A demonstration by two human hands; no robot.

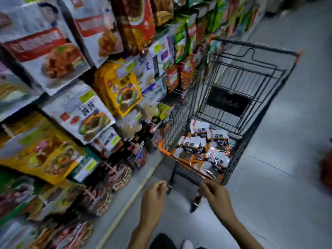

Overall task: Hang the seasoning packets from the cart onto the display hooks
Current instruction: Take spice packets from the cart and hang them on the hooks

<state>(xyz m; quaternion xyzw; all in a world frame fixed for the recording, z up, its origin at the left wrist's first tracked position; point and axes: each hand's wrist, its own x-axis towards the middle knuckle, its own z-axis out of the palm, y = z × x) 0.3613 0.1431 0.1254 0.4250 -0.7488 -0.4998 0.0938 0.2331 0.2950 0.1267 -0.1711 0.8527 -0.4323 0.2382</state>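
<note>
Crowding the left: hanging food bags (59, 56) overlap all down the display rack (10, 126).
Cart: black wire cart (251, 72) on the grey floor (269, 194), just beside the rack.
In the way: orange handle (179, 159) and a dangling black strap (173, 175) lie between hands and load.
Seasoning packets (203, 146): white-and-orange, dark lettering, heaped loosely at the cart's near end.
Hands: left hand (154, 193) loosely curled, nothing seen in it; right hand (215, 194) curled near the handle's right corner, grip lost in blur.

Both forearms (150, 221) are bare from the wrist down to the lower edge. The left hand (154, 194) and the right hand (214, 194) are bare too. Below them a dark garment (162, 240) and a pale shoe tip (187, 244) show, both blurred.
</note>
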